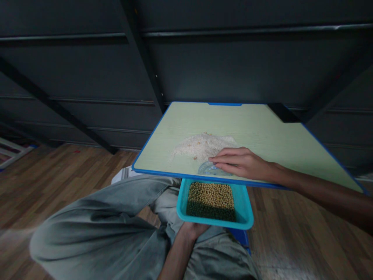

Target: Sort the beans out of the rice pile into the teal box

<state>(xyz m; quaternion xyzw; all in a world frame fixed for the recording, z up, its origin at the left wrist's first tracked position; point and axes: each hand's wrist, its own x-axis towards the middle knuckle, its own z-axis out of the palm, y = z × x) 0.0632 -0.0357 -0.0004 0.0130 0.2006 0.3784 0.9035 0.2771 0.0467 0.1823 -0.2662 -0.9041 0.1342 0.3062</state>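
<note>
A turquoise plastic tray (244, 206) sits just below the front edge of the small table, partly filled with round tan beans (211, 195); those at its near side look dark green. My left hand (194, 230) supports the tray from beneath, its fingers hidden under it. On the tabletop, my right hand (240, 161) has its fingers together on a clear half-round protractor (207, 168), which lies close to the front edge. Just beyond the fingers spreads a low pile of white rice-like grains (198, 146), with a few yellowish bits in it.
The pale table (250, 122) has a blue rim and a black strip (284, 112) at its far right corner. A dark panelled wall (227, 70) rises behind it. My crossed legs (116, 229) are below, over a wooden floor (67, 167). Something blue (240, 237) is under the tray.
</note>
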